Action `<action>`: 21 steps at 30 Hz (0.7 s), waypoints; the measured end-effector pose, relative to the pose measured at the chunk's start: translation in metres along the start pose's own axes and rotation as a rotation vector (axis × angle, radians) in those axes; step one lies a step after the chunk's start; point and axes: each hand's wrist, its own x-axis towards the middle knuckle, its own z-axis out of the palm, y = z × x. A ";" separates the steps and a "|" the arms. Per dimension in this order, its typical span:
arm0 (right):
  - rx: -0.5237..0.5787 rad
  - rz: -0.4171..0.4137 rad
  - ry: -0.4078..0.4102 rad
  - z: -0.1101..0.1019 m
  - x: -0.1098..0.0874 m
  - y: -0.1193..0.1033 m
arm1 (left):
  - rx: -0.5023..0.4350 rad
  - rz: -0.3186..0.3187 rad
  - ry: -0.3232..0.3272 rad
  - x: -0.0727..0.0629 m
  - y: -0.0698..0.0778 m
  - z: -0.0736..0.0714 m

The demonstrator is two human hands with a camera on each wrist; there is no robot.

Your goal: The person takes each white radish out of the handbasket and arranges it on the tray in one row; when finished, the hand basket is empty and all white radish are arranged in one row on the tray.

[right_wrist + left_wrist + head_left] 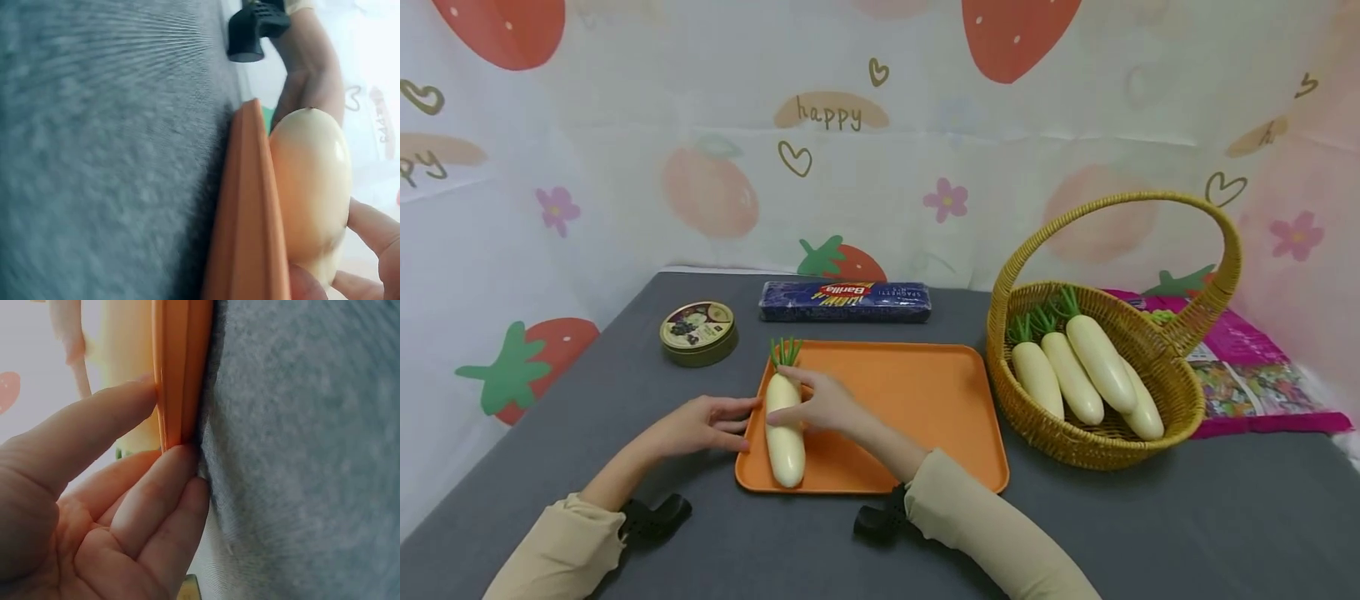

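Note:
A white radish [786,433] with short green stalks lies along the left side of the orange tray [895,400], leaves pointing away from me. My right hand [822,402] grips its upper part, thumb on the near side and fingers by the stalks. In the right wrist view the radish [312,175] sits just inside the tray's rim, fingers against it. My left hand [702,427] holds the tray's left edge. The left wrist view shows its thumb and fingers at the rim [178,375], with one fingertip hidden behind it.
Right of the tray stands a wicker basket [1093,454] with a tall handle and several white radishes [1101,362]. Behind it lies a pink printed bag [1262,367]. A blue spaghetti pack [846,302] lies beyond the tray, and a round tin [698,333] stands at left.

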 end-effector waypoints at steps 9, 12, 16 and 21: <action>-0.019 -0.069 0.015 0.008 0.003 -0.001 | 0.066 -0.017 0.039 0.000 0.002 -0.001; -0.013 -0.087 0.009 0.009 0.003 0.000 | 0.062 -0.011 0.061 0.001 0.003 0.001; 0.013 -0.107 -0.002 0.010 0.001 0.001 | 0.049 -0.017 0.091 0.002 0.004 0.004; 0.056 -0.120 -0.044 0.012 0.002 0.002 | 0.044 -0.036 0.100 0.001 0.004 0.004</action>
